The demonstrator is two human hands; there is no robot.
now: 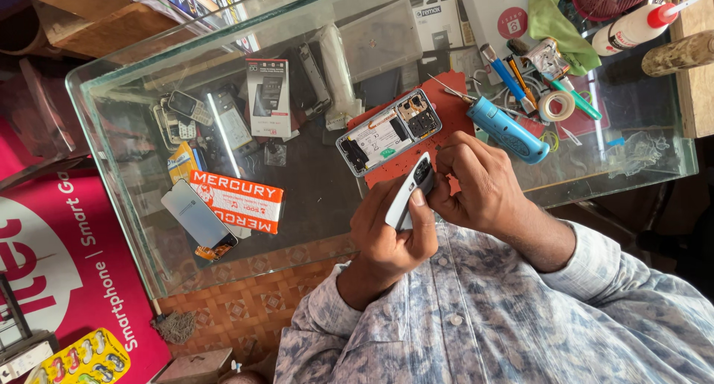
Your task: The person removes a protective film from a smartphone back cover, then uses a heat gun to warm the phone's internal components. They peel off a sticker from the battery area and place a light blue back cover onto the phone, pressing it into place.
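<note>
My left hand (390, 231) grips a pale phone back cover (410, 190), held upright on edge, thumb pressed on its side. My right hand (476, 183) pinches the cover's upper end near its dark camera cut-out. Just beyond the hands, an opened phone (387, 133) lies face down on a red mat (394, 168), its battery and circuit board showing. A blue-handled tool (508, 129) rests to the right of the phone, touching neither hand.
The glass counter (134, 176) holds an orange box (236, 200), a loose screen (197, 219), old handsets (182, 109), a tape roll (555, 105), screwdrivers (508, 75), a green cloth (556, 23) and a glue bottle (638, 25). A red poster (67, 265) stands at the left.
</note>
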